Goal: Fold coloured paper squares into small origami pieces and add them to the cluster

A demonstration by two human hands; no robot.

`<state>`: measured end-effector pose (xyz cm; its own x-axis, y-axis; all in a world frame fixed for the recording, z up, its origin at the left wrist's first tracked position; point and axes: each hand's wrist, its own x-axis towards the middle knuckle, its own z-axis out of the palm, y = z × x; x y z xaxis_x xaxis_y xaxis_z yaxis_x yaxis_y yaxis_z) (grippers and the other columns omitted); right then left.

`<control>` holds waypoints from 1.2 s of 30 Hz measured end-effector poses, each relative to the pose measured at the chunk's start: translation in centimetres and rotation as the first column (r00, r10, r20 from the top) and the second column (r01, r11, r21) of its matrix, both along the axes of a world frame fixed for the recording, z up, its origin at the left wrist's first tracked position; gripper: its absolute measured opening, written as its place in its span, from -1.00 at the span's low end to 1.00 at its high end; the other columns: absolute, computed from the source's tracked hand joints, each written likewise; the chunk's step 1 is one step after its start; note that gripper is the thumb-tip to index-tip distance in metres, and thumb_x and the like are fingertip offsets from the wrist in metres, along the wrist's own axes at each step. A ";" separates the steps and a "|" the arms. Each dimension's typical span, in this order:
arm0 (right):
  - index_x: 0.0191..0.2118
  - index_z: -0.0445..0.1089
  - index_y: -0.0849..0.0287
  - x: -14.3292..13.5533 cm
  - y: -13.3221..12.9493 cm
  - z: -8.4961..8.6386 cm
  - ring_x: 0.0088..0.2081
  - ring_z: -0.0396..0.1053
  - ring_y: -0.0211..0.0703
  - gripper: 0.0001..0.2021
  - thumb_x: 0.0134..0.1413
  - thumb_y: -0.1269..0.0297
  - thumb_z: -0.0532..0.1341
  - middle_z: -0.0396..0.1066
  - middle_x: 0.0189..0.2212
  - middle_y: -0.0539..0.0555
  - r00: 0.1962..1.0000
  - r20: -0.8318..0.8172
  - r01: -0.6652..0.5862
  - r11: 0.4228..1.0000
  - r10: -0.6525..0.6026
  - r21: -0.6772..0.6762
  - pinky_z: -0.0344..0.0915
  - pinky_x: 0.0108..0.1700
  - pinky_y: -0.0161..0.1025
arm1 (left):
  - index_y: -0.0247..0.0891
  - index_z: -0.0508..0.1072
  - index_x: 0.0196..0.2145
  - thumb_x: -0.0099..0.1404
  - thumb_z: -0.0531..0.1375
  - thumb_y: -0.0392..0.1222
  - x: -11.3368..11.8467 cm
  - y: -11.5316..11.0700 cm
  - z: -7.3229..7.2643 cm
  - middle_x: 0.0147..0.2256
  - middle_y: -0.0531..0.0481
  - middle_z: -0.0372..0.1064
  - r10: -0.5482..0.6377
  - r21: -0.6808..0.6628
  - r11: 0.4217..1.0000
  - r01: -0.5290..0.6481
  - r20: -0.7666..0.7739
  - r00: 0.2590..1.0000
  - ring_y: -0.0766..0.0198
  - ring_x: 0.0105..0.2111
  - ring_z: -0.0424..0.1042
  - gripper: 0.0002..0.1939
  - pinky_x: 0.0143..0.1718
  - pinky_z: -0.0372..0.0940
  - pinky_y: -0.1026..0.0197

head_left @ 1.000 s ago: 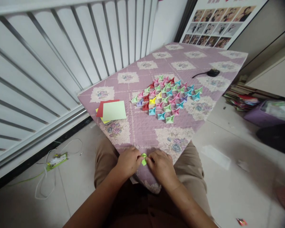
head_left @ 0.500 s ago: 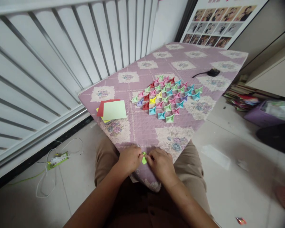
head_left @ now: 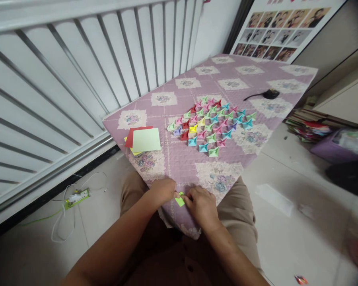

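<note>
Between my two hands, close to the table's near corner, lies a small folded piece of bright yellow-green paper. My left hand is closed, with its fingertips at the paper's upper left edge. My right hand has its fingers curled, and its thumb and fingertips press on the paper's right edge. Farther up the table, several small folded paper pieces in green, pink, blue, red and yellow stand in slanting rows. To the left is a stack of flat paper sheets, pale green on top, red and yellow below.
A purple floral cloth covers the table. Along its left side runs a white radiator. A black object with a cable lies at the far right. On the floor are a power strip and a purple bin.
The yellow-green paper has turned slightly and shows more of its surface. My left hand has shifted a little and rolled over. The whole view has moved slightly.
</note>
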<state>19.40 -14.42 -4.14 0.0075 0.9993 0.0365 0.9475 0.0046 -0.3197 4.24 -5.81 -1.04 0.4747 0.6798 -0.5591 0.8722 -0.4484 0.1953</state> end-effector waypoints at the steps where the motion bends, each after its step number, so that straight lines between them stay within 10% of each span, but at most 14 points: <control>1: -0.47 0.38 0.11 0.1 0.0 -0.1 -0.27 0.27 -0.13 -0.78 0.07 0.10 0.26 0.39 -0.39 0.01 1.000 -0.001 0.005 1.000 -0.005 0.011 -0.05 -0.26 -0.21 | -0.23 0.52 -0.22 0.19 0.19 0.11 0.1 0.1 0.1 -0.24 -0.15 0.50 -0.007 -0.005 1.000 0.007 -0.011 1.000 0.06 -0.22 0.48 -0.63 -0.27 0.31 0.19; 26: -0.44 0.39 0.11 0.3 -0.4 -0.9 -0.24 0.21 -0.09 -0.78 0.13 0.10 0.21 0.37 -0.38 0.02 0.999 -0.031 -0.002 0.996 0.005 0.088 -0.07 -0.19 -0.16 | -0.21 0.54 -0.26 0.24 0.15 0.05 -0.8 -0.5 -0.6 -0.25 -0.13 0.50 -0.032 0.051 0.998 0.029 0.061 0.998 0.06 -0.22 0.46 -0.68 -0.24 0.29 0.16; 36: -0.05 0.43 0.05 0.4 -1.6 -1.2 -0.13 0.28 -0.10 -0.69 0.03 0.34 0.28 0.40 -0.17 0.08 0.941 -0.133 -0.293 0.947 0.310 0.132 0.10 -0.10 -0.17 | -0.22 0.48 -0.30 0.27 0.14 0.01 -1.7 -2.4 -0.5 -0.27 -0.05 0.46 0.025 0.142 0.989 -0.049 0.166 0.986 0.13 -0.23 0.42 -0.74 -0.23 0.24 0.20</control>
